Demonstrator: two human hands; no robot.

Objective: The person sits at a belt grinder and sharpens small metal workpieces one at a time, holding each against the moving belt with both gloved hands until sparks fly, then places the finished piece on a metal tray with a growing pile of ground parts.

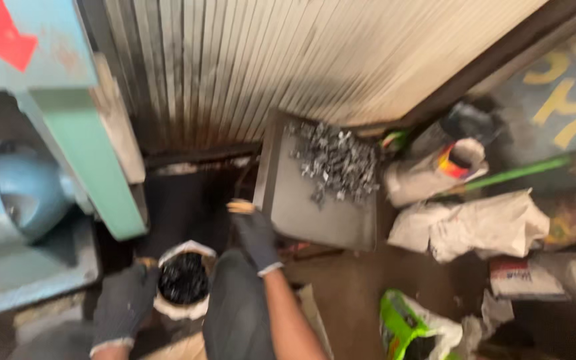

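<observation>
Both my hands wear dark gloves. My left hand (pixel 123 303) rests on the rim of a white sack (pixel 183 308) filled with dark, shiny material. My right hand (pixel 256 235) is raised beside the lower left corner of a grey metal tray (pixel 315 213) and grips a small tan object whose kind I cannot tell. The tray leans tilted against a corrugated wall, with a heap of several small grey metal pieces (pixel 336 163) on its upper part. My dark-clad knee (pixel 235 307) sits between the sack and my right forearm.
A green and blue machine (pixel 55 153) with a rounded blue housing fills the left. Corrugated sheet wall (pixel 268 60) stands behind. White sacks (pixel 481 223) and a bright green bag (pixel 401 327) lie at the right, with a green rod (pixel 521 172) above them.
</observation>
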